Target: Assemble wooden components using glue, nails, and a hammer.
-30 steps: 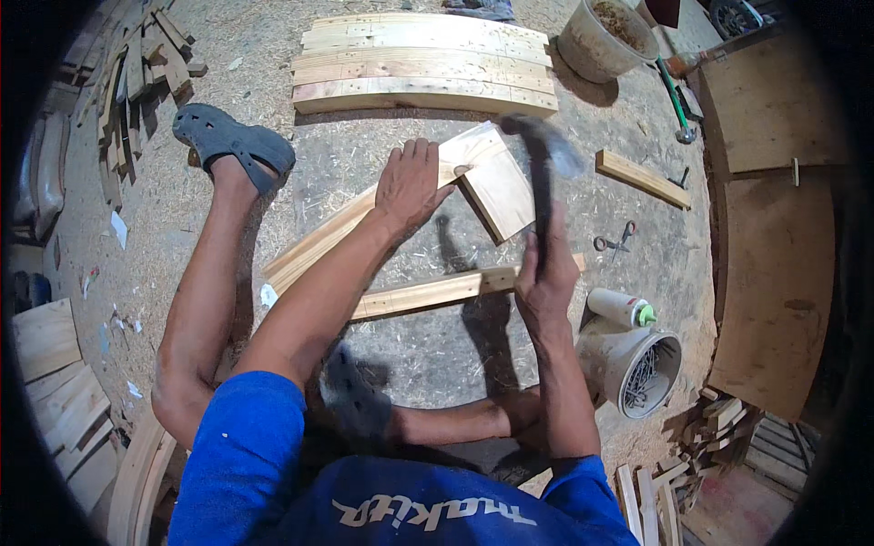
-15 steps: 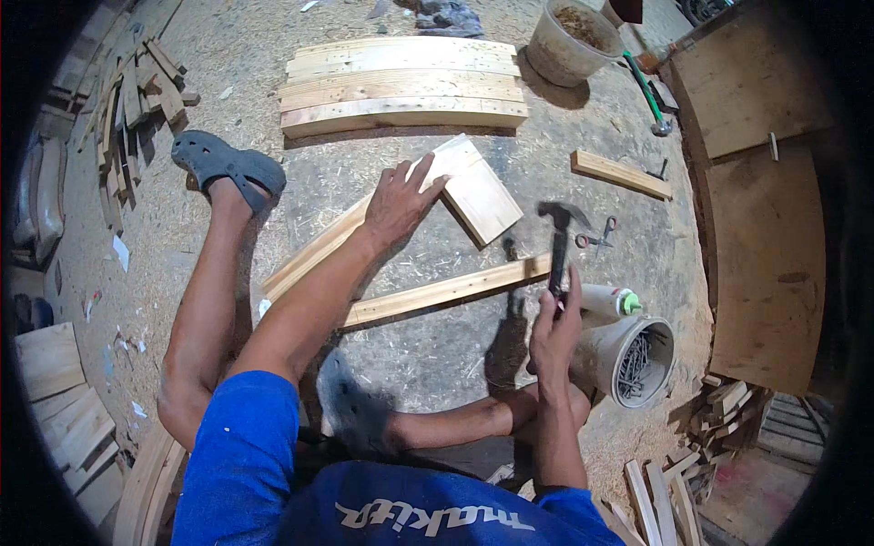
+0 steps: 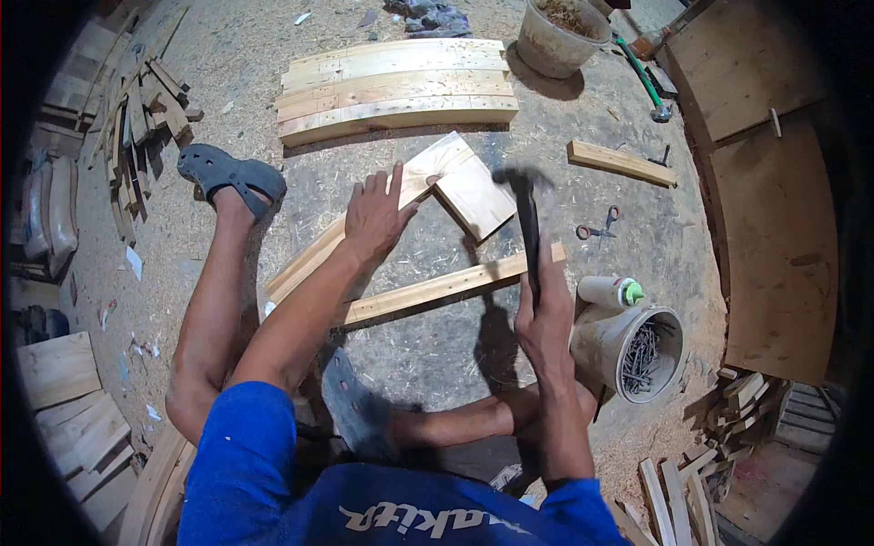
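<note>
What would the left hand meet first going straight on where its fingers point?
Likely the near edge of the row of boards, across a strip of floor from the left hand. Height is unclear in this view, so it might pass over.

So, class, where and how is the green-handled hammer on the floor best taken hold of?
Probably grip the green-handled hammer mid-handle, from above and the picture's left: its long, slim handle lies exposed, the metal head is at the near end, and a wooden panel crowds the right.
</note>
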A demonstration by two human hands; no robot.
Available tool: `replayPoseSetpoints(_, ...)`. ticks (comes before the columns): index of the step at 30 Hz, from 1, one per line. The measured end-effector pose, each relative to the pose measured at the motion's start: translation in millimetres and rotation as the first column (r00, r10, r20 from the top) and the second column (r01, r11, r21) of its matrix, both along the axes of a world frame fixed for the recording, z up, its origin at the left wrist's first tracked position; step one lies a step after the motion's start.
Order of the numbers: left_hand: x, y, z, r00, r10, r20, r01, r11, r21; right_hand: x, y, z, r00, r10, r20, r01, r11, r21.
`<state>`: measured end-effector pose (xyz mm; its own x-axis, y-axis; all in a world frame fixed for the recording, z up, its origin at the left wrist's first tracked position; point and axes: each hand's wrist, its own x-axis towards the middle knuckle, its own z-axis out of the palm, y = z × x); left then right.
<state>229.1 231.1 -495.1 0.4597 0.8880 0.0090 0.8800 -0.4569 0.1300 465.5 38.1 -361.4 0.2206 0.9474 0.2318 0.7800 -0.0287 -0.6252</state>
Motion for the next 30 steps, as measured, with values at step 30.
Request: replayPoseSetpoints(30, -7.2, 10.7, 30.6, 0.957, 0.122, 0.264, -0.121, 0.992, -0.020, -37.3, -67.0, -28.8, 0.924, -0.352, -0.151, 0.370, 0.923, 0.109)
